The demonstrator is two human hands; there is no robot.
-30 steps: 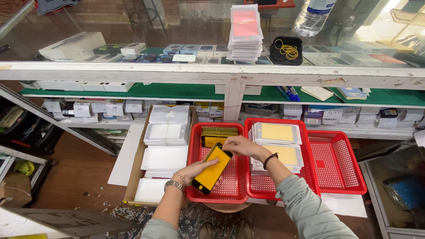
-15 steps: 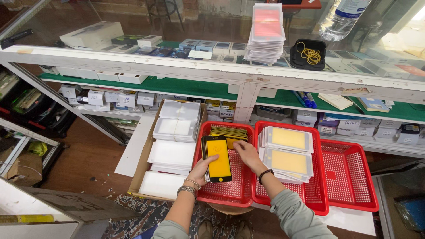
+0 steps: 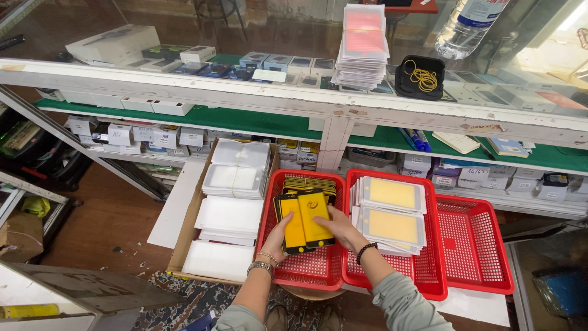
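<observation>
Both hands, L (image 3: pixel 278 236) & R (image 3: pixel 340 228), fingers seemingly clamped on yellow panels (image 3: pixel 304 219) over basket (image 3: pixel 306 273)

**Second yellow sheet now in hand**

A second ago only the left hand (image 3: pixel 278 236) held one yellow-and-black sheet (image 3: pixel 293 228). Now the right hand (image 3: pixel 340 230) grips another (image 3: pixel 315 216) overlapping it, over the left red basket (image 3: pixel 306 273).
</observation>
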